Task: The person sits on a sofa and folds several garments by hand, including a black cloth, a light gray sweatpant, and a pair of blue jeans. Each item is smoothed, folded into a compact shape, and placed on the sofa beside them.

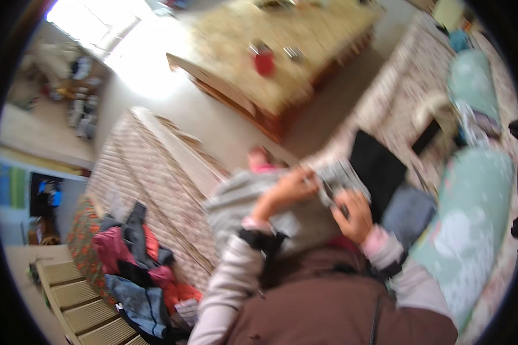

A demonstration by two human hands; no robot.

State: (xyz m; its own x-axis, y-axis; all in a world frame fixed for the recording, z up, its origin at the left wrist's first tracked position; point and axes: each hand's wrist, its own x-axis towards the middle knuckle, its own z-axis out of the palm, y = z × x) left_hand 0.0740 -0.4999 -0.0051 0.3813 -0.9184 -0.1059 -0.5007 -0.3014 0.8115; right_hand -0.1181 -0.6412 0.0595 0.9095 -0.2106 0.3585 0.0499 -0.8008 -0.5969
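Note:
A large grey cloth is spread over my lap. My left hand, blurred, is raised over it with bent fingers, close to a bunched light grey cloth. My right hand touches that light grey cloth at its lower edge, its thumb apart from the fingers. Something small and dark shows beside the right thumb, too blurred to name. Just past the right hand, a flat black cloth lies beside a folded blue-grey cloth.
Rolled green patterned bedding lies along the right. A wooden table with a yellowish cover bears a red-bodied jar. To the left are a quilted pink cover, piled clothes and a slatted cream rack.

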